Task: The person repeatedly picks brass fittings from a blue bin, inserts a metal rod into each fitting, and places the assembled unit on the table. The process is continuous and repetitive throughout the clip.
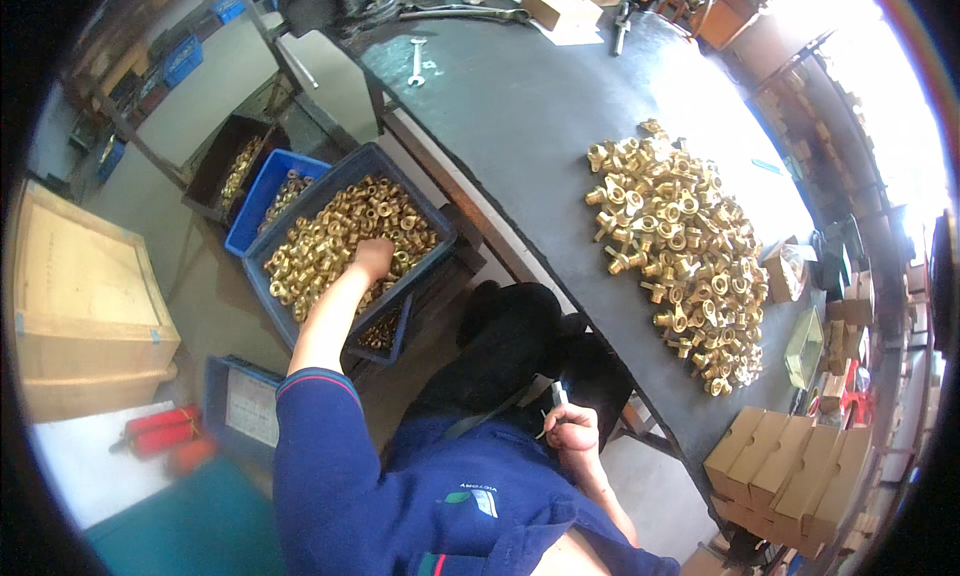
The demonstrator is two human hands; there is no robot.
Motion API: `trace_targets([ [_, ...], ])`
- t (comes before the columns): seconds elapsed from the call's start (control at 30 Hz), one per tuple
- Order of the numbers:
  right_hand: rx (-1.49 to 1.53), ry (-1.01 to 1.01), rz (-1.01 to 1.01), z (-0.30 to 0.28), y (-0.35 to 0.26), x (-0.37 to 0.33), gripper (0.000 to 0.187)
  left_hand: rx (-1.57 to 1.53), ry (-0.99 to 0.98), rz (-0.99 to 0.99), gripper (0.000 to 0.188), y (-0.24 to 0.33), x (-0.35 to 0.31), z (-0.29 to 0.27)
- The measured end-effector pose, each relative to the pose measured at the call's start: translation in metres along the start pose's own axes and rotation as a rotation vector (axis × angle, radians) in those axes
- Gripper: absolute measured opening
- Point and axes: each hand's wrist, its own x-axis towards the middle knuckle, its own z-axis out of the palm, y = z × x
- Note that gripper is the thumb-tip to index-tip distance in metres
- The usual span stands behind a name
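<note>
Brassy gold metal fittings (325, 241) fill a dark grey-blue rectangular plastic bin (428, 212); the matching gold heap of winged metal fittings (690, 256) sits on a dark grey flat bench (500, 126). The navy short-sleeved cloth shirt (325, 441) has red sleeve trim; the boxy wooden crate (85, 276) is pale tan.

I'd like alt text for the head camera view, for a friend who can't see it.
A bare left hand dips into a blue bin of brass-coloured fittings, while the right hand holds a small pale object. To the right, a large pile of brass-coloured parts lies on a dark workbench.
</note>
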Motion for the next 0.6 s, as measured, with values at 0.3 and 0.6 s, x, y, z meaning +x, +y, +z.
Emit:
trace_targets([
  [0.3, 0.024, 0.06, 0.046, -0.002, 0.006, 0.001, 0.017, 0.161, -0.162, 0.111, 0.025, 0.008, -0.001, -0.035],
  [0.6, 0.031, 0.043, 0.077, 0.004, 0.003, 0.005, 0.016, -0.421, 0.208, -0.213, 0.031, -0.033, 0.007, -0.013],
])
